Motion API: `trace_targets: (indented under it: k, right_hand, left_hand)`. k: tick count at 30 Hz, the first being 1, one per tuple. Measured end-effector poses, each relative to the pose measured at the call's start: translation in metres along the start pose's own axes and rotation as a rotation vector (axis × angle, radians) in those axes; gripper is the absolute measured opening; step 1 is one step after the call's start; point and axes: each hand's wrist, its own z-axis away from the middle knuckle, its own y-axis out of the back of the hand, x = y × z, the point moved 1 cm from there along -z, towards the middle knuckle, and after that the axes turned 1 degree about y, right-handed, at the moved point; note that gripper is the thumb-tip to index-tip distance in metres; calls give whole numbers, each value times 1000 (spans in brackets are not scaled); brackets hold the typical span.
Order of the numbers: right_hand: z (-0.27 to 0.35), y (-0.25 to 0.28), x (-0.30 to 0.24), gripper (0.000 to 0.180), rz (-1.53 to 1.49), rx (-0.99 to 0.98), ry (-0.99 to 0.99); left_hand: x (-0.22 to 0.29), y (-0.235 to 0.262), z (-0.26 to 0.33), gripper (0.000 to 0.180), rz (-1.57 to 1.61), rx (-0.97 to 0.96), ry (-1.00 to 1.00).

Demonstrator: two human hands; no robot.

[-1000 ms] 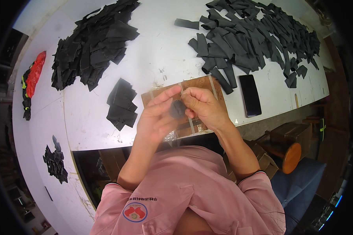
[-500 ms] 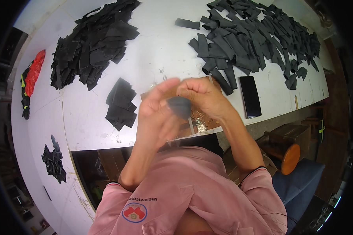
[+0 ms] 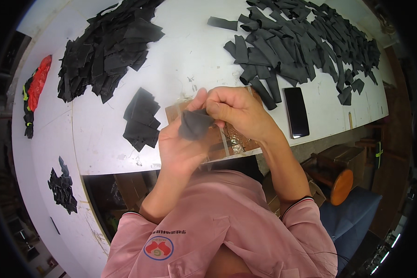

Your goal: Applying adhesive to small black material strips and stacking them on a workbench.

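Between my hands, above the front edge of the white table, is a small dark grey fabric piece (image 3: 195, 125), folded or bunched. My left hand (image 3: 178, 146) holds it from below and the left, with the cloth lying across the palm and hiding some fingers. A pinch of my right hand (image 3: 234, 111), thumb against curled fingers, grips the fabric's right edge. Beneath my hands lies a brown board (image 3: 252, 143) with clear tape on it. Left of my left hand rests a small stack of black fabric pieces (image 3: 142, 120).
A large heap of flat black fabric pieces (image 3: 109, 48) covers the far left. At the far right spreads a pile of dark tube-like pieces (image 3: 282, 46). A black phone (image 3: 296, 112) lies near the right edge. Black scraps (image 3: 63, 187) and a red bundle (image 3: 41, 82) sit left.
The fabric piece has shifted left, now lying over my left palm. My left hand has turned and lowered slightly, and my right hand keeps its pinch in nearly the same place.
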Motion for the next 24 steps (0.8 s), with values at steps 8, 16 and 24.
trace_targets:
  k: [8,16,24]
  right_hand:
    - [9,9,19,23,-64,74,-32]
    - [30,-13,-41,23,900,223,626]
    - [32,-4,3,18,1191,229,523]
  left_hand:
    - [0,2,13,42,-1864,353,-631]
    - [0,-8,9,8,-1505,-8,-833]
    - [-2,19,6,9,-1326,102,-668]
